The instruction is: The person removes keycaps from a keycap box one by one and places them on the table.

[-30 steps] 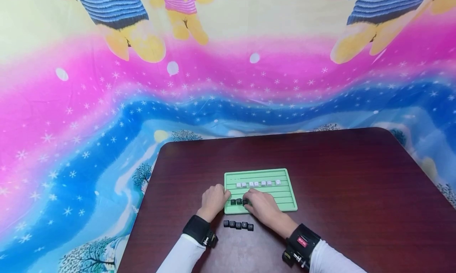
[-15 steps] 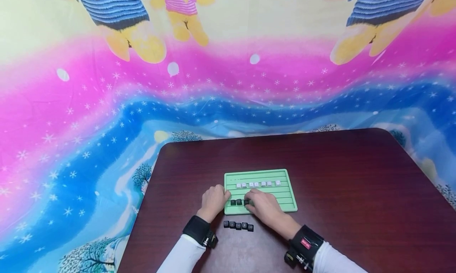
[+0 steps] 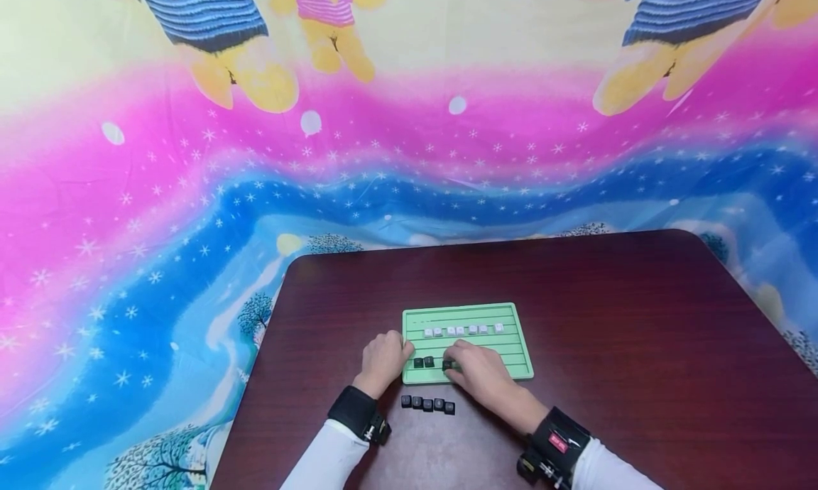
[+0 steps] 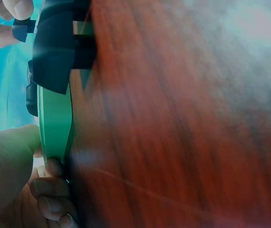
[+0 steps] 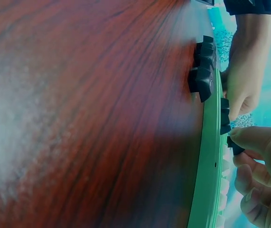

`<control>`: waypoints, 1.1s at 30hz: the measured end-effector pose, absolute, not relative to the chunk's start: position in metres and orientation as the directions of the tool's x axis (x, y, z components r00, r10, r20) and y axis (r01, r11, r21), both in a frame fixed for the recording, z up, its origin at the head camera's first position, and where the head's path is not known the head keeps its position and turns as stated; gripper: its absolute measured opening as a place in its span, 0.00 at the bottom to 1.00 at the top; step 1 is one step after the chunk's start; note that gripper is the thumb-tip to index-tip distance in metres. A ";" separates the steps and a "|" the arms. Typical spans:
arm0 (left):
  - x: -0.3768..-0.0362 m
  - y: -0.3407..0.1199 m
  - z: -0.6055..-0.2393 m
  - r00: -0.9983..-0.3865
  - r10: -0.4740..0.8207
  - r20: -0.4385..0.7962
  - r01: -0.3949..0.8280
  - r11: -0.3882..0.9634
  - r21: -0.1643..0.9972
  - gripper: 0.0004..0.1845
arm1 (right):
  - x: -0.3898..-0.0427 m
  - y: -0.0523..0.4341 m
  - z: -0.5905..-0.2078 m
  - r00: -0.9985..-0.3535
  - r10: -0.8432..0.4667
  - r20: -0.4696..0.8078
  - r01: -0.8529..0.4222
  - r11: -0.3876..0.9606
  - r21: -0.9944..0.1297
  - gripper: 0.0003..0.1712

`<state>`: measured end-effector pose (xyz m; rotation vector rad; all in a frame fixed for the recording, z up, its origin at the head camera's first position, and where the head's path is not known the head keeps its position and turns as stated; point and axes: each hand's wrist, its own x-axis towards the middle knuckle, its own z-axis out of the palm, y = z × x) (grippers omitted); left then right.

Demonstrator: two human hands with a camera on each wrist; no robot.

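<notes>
A green ridged tray [image 3: 520,358] lies on the table. My left hand [image 3: 382,361] grips its left edge, thumb on top and fingers curled at the side, as the left wrist view shows. Between the thumb and fingers of my right hand [image 3: 479,371] is a black keycap [image 5: 237,146], pinched over the tray's near part. Two black keycaps [image 3: 424,362] sit in a near slot of the tray, left of the pinched one with a gap between. Farther back, several white keycaps [image 3: 473,329] stand in a spaced row on the tray.
Several more black keycaps [image 3: 427,405] form a row on the dark wooden table [image 3: 626,348], just in front of the tray. A printed cloth [image 3: 409,135] hangs behind the table's far edge. Both wrists wear black camera straps.
My right hand has slid a little to the right with the pinched black keycap, which now stands apart from the two on the tray. The left hand has stayed in place.
</notes>
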<state>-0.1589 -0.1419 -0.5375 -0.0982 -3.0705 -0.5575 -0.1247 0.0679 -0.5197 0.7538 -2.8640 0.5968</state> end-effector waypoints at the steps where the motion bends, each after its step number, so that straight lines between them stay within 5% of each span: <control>1: -0.159 -0.142 -0.538 -0.998 0.058 0.030 0.065 0.935 0.350 0.28 | -0.124 0.068 -0.519 -0.868 -0.449 0.212 -0.496 0.797 -0.344 0.12; 33: -0.160 -0.142 -0.539 -0.997 0.068 0.031 0.074 0.931 0.357 0.29 | -0.116 0.084 -0.524 -0.876 -0.428 0.222 -0.480 0.814 -0.328 0.10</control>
